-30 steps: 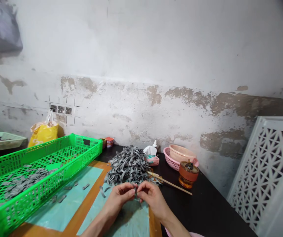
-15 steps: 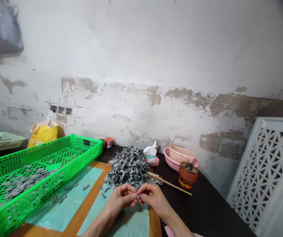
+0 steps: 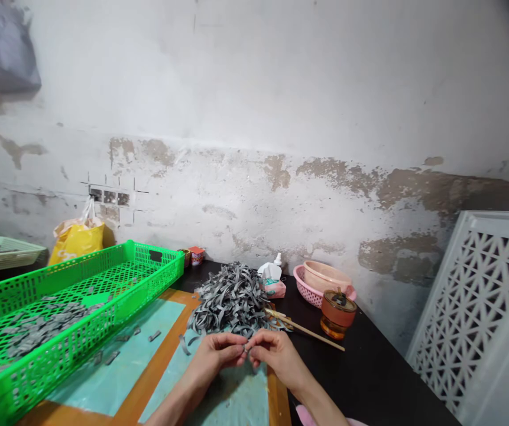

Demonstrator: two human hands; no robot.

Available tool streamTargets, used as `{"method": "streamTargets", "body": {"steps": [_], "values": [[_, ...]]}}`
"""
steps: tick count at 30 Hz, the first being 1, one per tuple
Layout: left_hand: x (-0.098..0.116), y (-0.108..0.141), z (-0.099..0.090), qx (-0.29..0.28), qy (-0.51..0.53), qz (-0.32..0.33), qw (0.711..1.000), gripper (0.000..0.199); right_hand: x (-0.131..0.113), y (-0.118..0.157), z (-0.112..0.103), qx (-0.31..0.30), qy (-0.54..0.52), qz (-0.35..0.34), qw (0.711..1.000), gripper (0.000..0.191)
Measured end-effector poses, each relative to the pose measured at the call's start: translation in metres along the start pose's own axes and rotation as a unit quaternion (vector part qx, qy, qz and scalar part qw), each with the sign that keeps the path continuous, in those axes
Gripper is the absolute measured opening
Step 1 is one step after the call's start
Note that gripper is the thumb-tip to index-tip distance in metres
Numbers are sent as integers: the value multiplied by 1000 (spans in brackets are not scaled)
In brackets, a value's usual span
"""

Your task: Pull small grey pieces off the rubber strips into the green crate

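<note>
Left hand [image 3: 216,357] and right hand [image 3: 276,355] barely shifted since last frame. Head view: both closed, pinching a small grey strip [image 3: 247,349] just in front of the pile of grey strips [image 3: 230,302]; green plastic crate [image 3: 77,290] left of pile.

The heap of grey strips [image 3: 230,302] at mid-frame looks matt and rubbery. At lower left, the green basket [image 3: 148,278] is glossy plastic mesh, and the pale-blue sheet [image 3: 116,361] looks like smooth plastic beside a wooden board [image 3: 154,370]. At right, the black tabletop [image 3: 369,361] is smooth; above, the wall [image 3: 281,89] is rough, flaking plaster.
</note>
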State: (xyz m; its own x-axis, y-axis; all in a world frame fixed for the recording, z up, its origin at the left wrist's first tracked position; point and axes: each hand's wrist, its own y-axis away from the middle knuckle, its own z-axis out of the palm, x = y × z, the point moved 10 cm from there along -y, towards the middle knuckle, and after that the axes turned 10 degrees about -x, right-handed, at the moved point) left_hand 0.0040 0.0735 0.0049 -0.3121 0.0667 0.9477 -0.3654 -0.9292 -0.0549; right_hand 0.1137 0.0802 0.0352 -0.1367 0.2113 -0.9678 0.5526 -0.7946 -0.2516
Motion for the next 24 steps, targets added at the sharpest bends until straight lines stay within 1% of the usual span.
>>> {"method": "streamTargets", "body": {"steps": [4, 7, 11, 19, 24], "values": [[-2, -1, -1, 0, 10, 3, 1000, 28, 5, 0, 0, -11, 5, 17, 1000, 26], [-1, 0, 0, 0, 8, 3, 1000, 30, 14, 2, -6, 9, 10, 40, 999, 28], [2, 1, 1, 6, -23, -2, 1000, 33, 21, 2, -11, 36, 2, 60, 998, 32], [6, 1, 7, 1, -45, 4, 999, 37, 15, 2, -6, 44, -16, 60, 997, 36], [11, 1, 9, -3, -53, 29, 998, 36, 8, 3, -6, 46, -5, 53, 998, 30]]}}
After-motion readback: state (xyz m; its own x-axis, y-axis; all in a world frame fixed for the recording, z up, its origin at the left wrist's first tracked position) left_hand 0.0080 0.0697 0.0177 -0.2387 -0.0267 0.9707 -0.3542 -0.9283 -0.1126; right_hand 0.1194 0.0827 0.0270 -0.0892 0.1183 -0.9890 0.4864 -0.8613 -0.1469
